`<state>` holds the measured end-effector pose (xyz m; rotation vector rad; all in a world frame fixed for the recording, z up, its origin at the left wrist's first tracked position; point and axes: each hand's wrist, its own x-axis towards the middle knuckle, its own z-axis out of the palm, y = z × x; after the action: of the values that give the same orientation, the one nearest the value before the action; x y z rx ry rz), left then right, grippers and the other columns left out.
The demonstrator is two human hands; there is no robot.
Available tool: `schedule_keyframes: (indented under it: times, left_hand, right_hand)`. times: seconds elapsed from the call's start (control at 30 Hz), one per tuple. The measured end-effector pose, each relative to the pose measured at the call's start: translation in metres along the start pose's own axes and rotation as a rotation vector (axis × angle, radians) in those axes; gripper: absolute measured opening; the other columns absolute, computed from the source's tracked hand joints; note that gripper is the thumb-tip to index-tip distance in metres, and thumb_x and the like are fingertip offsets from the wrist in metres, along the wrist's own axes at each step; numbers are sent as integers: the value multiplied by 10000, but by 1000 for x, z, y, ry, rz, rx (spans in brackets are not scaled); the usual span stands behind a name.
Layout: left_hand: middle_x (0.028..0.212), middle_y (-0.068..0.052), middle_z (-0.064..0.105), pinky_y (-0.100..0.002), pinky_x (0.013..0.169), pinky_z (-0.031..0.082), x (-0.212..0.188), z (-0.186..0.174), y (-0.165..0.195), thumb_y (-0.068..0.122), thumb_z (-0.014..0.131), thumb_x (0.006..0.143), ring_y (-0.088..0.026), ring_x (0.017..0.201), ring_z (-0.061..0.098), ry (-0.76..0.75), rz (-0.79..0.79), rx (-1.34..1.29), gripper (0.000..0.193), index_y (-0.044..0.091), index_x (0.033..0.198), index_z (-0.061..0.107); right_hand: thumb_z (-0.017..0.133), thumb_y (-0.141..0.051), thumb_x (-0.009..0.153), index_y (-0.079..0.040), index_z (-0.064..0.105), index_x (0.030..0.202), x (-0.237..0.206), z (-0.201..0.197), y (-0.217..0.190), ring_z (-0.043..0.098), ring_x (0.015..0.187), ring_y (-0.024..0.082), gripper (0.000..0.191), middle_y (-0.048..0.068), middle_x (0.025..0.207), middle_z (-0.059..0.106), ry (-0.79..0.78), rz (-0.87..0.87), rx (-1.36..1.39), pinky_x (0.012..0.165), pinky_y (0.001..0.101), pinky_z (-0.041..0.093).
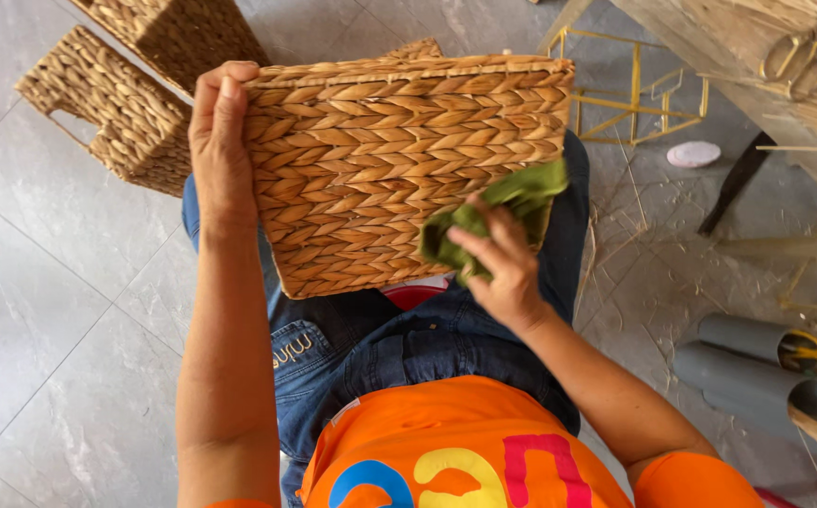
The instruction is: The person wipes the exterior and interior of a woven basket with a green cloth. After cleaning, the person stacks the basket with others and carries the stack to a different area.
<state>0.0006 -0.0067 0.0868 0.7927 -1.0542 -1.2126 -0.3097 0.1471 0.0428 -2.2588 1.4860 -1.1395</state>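
Note:
A woven straw basket (371,160) rests on my lap, one flat side turned up toward me. My left hand (220,141) grips its left edge near the top corner, fingers curled over the rim. My right hand (498,263) presses a crumpled green cloth (512,202) against the basket's lower right part. My jeans and orange shirt show below the basket.
Two more woven baskets (117,103) stand on the grey tiled floor at the upper left. A yellow wire frame (634,94) stands behind the basket. Scissors (794,52) lie on a wooden bench at top right. Grey plastic pipes (756,367) and loose straw lie at the right.

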Motion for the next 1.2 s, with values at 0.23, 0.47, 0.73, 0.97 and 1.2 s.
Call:
schedule_keyframes:
  times: [0.23, 0.47, 0.73, 0.97, 1.2]
  left_hand:
    - [1097, 27, 659, -255, 991, 489, 5, -2, -4, 355, 610, 1100, -86, 1053, 583, -21, -27, -22, 219, 157, 1172, 671]
    - [1132, 19, 643, -269, 1022, 488, 4, 0, 0, 369, 603, 1123, -95, 1092, 576, -65, -7, -27, 246, 144, 1209, 653]
    - [1303, -78, 631, -380, 1132, 515, 4, -14, -8, 539, 453, 1107, -202, 1240, 616, -105, -58, -118, 526, 104, 1358, 607]
    - [1545, -99, 507, -424, 1283, 317, 10, -27, -9, 713, 251, 1027, -238, 1477, 453, -142, -132, -4, 805, 121, 1485, 547]
    - [1473, -111, 577, -421, 1266, 303, 15, -31, 6, 735, 213, 1023, -228, 1433, 492, -160, -208, -13, 845, 98, 1418, 601]
  right_hand:
    - [853, -118, 776, -146, 749, 1188, 40, 75, -76, 523, 1410, 310, 426, 98, 1550, 513, -262, -402, 171, 1159, 462, 415]
    - [855, -162, 821, -200, 763, 1160, 44, 77, -64, 570, 1352, 253, 353, 35, 1508, 563, -256, -493, 149, 1116, 409, 486]
    - [882, -87, 733, -179, 722, 1171, 12, -6, 15, 566, 1270, 310, 476, 57, 1395, 612, -53, -253, -138, 1088, 432, 502]
    - [829, -130, 754, -173, 754, 1155, 45, 63, -65, 503, 1271, 293, 410, 34, 1442, 565, -237, -435, 30, 1097, 423, 444]
    - [855, -164, 850, -120, 735, 1159, 121, 114, -96, 556, 1147, 259, 334, 62, 1323, 593, -195, -570, 111, 998, 415, 466]
